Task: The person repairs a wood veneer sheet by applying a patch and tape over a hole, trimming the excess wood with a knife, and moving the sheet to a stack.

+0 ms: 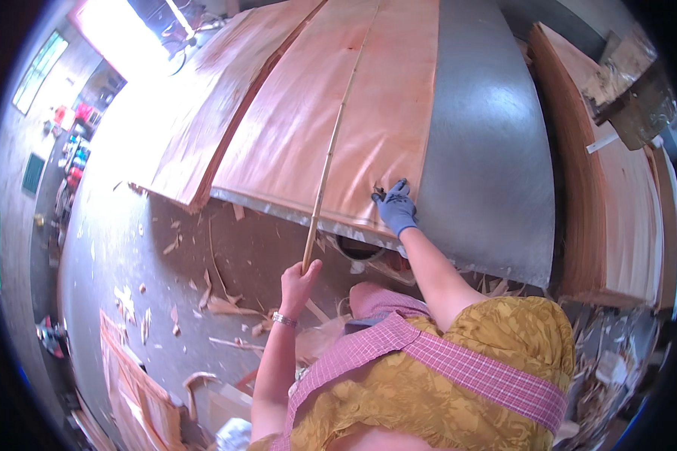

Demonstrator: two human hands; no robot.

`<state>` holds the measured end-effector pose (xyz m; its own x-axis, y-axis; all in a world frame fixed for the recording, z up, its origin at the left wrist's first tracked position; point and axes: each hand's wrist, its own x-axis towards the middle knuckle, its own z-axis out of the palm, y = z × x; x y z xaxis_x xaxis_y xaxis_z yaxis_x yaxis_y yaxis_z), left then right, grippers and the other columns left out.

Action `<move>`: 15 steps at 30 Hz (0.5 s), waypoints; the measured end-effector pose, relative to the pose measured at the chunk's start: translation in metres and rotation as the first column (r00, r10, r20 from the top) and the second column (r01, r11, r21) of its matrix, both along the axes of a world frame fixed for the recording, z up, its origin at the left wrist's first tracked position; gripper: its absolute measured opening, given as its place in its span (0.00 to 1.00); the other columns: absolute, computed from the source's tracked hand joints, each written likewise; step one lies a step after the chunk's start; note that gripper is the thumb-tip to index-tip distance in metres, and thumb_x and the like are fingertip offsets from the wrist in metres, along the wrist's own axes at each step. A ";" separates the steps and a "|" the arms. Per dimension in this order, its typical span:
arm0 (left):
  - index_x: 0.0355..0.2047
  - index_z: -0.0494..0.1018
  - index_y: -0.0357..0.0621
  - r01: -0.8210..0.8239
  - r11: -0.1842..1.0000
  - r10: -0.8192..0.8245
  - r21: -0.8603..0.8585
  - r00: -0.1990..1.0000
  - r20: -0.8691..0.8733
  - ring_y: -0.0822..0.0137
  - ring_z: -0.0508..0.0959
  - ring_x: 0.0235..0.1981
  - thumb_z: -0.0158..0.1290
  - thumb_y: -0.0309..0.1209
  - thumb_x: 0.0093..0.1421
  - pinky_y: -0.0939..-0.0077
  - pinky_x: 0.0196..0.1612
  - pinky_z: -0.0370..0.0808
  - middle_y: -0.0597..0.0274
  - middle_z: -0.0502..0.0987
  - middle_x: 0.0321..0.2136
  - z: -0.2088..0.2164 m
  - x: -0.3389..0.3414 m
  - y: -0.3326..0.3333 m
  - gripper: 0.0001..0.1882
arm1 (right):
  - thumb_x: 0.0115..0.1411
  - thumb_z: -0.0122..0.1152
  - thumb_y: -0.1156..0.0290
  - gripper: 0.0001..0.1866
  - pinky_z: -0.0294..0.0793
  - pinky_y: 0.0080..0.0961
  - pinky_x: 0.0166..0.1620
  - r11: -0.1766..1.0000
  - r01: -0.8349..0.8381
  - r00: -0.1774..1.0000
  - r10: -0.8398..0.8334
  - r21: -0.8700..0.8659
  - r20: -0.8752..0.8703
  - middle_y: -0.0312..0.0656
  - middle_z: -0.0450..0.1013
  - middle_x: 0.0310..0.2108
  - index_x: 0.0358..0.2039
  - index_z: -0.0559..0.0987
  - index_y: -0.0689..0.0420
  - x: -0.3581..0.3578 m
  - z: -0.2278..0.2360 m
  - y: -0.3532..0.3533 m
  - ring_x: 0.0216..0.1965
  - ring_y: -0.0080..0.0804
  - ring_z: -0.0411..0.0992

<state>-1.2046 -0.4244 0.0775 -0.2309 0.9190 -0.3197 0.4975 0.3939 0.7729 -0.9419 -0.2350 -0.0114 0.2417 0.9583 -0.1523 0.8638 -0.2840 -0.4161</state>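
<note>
My bare left hand [301,284] is closed around the lower end of a long, thin bamboo stick [327,161]. The stick runs away from me, slanting over a wide, reddish wood veneer sheet [301,128]. My right hand [396,208], in a blue-grey glove with dark fingertips, lies on the near right corner of that sheet with its fingers apart. Beside its thumb is a small dark mark or hole in the veneer. Ripples show in the sheet around the hand. Under the sheet is a smooth grey metal table [489,135], bare on the right.
More veneer [226,98] lies to the left, its edge overhanging. A tall veneer stack [609,203] stands on the right. Wood scraps [229,307] litter the floor, and broken veneer pieces [139,383] lie at lower left. A round dark opening [359,248] shows beneath the table's front edge.
</note>
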 end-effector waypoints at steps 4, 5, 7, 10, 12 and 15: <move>0.22 0.75 0.39 0.006 0.997 0.008 -0.072 0.981 0.193 0.79 0.66 0.18 0.57 0.51 0.62 0.75 0.21 0.64 0.71 0.70 0.14 -0.011 -0.064 0.049 0.26 | 0.58 0.61 0.55 0.43 0.74 0.48 0.50 0.976 0.030 0.985 0.007 0.217 -0.170 0.65 0.67 0.55 0.66 0.56 0.66 -0.022 -0.021 0.023 0.50 0.56 0.74; 0.22 0.75 0.39 0.021 0.994 0.005 -0.108 0.973 0.233 0.80 0.65 0.18 0.57 0.50 0.62 0.76 0.21 0.63 0.72 0.69 0.14 -0.012 -0.078 0.066 0.25 | 0.58 0.62 0.58 0.42 0.73 0.48 0.51 0.949 0.058 0.977 0.010 0.309 -0.214 0.64 0.68 0.55 0.66 0.57 0.65 -0.033 -0.022 0.032 0.51 0.55 0.73; 0.22 0.75 0.39 0.060 0.994 -0.036 -0.088 0.966 0.257 0.81 0.65 0.18 0.56 0.50 0.63 0.76 0.21 0.62 0.72 0.68 0.14 -0.017 -0.110 0.105 0.25 | 0.57 0.65 0.61 0.41 0.76 0.39 0.45 0.924 0.106 0.951 0.014 0.368 -0.308 0.58 0.72 0.50 0.65 0.59 0.66 -0.073 -0.011 0.064 0.44 0.46 0.77; 0.21 0.75 0.38 0.123 0.987 -0.103 -0.104 0.979 0.173 0.73 0.69 0.17 0.57 0.52 0.61 0.71 0.22 0.66 0.65 0.71 0.13 -0.033 -0.156 0.172 0.27 | 0.56 0.66 0.60 0.40 0.76 0.36 0.43 0.881 0.233 0.757 0.100 0.411 -0.645 0.56 0.77 0.40 0.64 0.61 0.65 -0.139 0.007 0.119 0.40 0.47 0.78; 0.21 0.76 0.37 0.126 0.992 -0.127 -0.027 0.992 -0.011 0.62 0.74 0.18 0.57 0.52 0.60 0.65 0.25 0.69 0.58 0.74 0.14 -0.054 -0.205 0.202 0.27 | 0.56 0.66 0.63 0.39 0.76 0.35 0.42 0.951 0.202 0.555 0.086 0.234 -0.827 0.53 0.78 0.36 0.64 0.61 0.64 -0.213 0.035 0.149 0.37 0.44 0.78; 0.26 0.77 0.37 0.222 0.975 -0.221 -0.012 0.964 -0.146 0.53 0.78 0.25 0.59 0.51 0.58 0.60 0.30 0.73 0.49 0.78 0.20 -0.064 -0.249 0.244 0.25 | 0.57 0.65 0.61 0.39 0.76 0.34 0.40 0.983 0.045 0.538 0.127 0.179 -0.833 0.51 0.78 0.33 0.65 0.61 0.62 -0.281 0.051 0.198 0.33 0.41 0.78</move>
